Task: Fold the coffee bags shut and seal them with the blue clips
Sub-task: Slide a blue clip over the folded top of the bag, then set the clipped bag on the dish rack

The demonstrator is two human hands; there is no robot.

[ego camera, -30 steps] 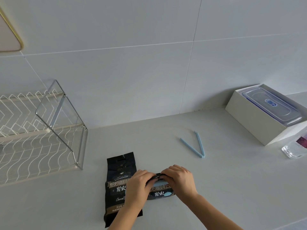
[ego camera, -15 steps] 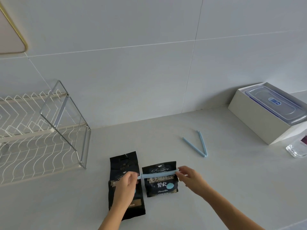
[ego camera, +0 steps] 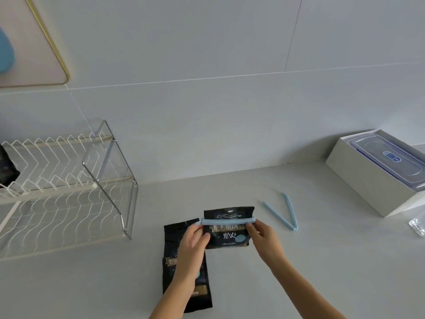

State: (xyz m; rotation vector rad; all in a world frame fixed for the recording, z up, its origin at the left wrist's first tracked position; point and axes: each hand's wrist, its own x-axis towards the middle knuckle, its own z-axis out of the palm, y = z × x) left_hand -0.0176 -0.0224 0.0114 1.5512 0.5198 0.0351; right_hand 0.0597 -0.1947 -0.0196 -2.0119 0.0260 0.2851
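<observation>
A short black coffee bag (ego camera: 227, 236) is held a little above the counter, folded, with a blue clip (ego camera: 227, 221) closed across its upper part. My left hand (ego camera: 192, 242) pinches the clip's left end and the bag's left edge. My right hand (ego camera: 262, 236) pinches the clip's right end. A second, longer black coffee bag (ego camera: 177, 231) lies flat on the counter under my left forearm, its top unfolded. Another blue clip (ego camera: 282, 211) lies open in a V on the counter to the right.
A white wire dish rack (ego camera: 57, 185) with a metal frame stands at the left. A white box (ego camera: 358, 180) holding a clear lidded container (ego camera: 388, 157) sits at the right by the wall. A clear packet (ego camera: 418, 225) lies at the right edge.
Both hands went from pressing on the small bag to holding the clip's two ends. The clipped bag has been lifted and moved up and away from me. The camera tilted upward.
</observation>
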